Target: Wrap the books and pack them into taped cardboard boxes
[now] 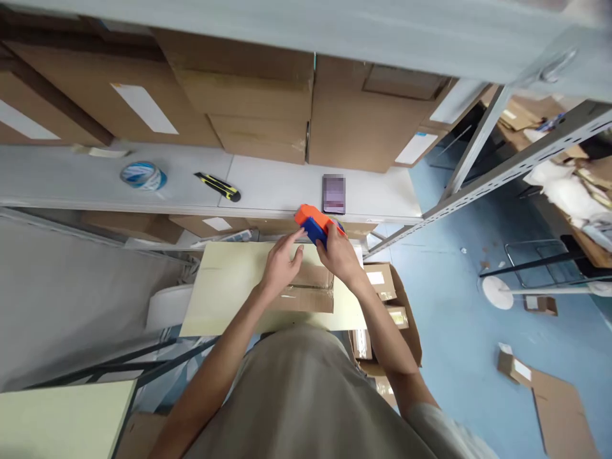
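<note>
My right hand (340, 254) is wrapped round an orange and blue tape dispenser (313, 223), lifted above the far edge of the pale yellow table (224, 280). Close to the dispenser's left end is my left hand (282, 262), fingers apart and holding nothing. Its index fingertip reaches the dispenser's blue part; whether it touches cannot be made out. Below both hands a closed cardboard box (306, 298) lies on the table, partly covered by them.
On the grey shelf (275, 185) ahead lie a box cutter (218, 186), a tape roll (142, 175) and a phone-like rectangle (334, 194). Large cartons (363, 121) stand behind. An open carton of small boxes (406, 319) is right of the table. A metal post (478, 182) slants at right.
</note>
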A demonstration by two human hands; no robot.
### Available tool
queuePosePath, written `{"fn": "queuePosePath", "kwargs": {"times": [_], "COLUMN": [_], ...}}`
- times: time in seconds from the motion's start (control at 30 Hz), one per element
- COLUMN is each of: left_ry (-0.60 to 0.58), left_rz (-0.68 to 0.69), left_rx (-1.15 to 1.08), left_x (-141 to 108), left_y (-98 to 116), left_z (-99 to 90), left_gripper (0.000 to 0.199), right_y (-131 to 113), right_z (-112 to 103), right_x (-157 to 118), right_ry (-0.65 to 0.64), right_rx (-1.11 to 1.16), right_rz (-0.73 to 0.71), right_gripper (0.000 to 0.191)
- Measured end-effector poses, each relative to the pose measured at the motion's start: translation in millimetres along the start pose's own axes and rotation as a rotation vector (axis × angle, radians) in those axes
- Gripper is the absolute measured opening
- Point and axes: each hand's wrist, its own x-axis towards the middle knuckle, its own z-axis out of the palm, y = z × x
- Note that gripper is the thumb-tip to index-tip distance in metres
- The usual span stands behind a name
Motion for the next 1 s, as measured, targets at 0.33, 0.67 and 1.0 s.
{"fn": "queuePosePath", "kwargs": {"times": [0.33,0.67,1.0], "left_ry": [0.107,0.032,-0.168], "left_rz": [0.028,-0.443,-0.74], "left_rx": [0.057,0.007,0.152], "left_x": [44.7,-65.9,-147.7], "left_y": [-37.7,-114.3,-137.4], "left_z": [-6.8,1.5,41.6], "left_gripper": [0.088,0.068,0.054], "right_y": [-75.3,-32.4,34.3], "right_z": [18.6,65.8,215.3], "right_x": [124.2,38.8,-122.5], "right_ry": [0.096,0.218,0.083], "right_rx": [-0.3,-0.148,0.27], "right_rz": [-0.108,0.024,0.555], "right_gripper": [0.056,0.065,0.091]}}
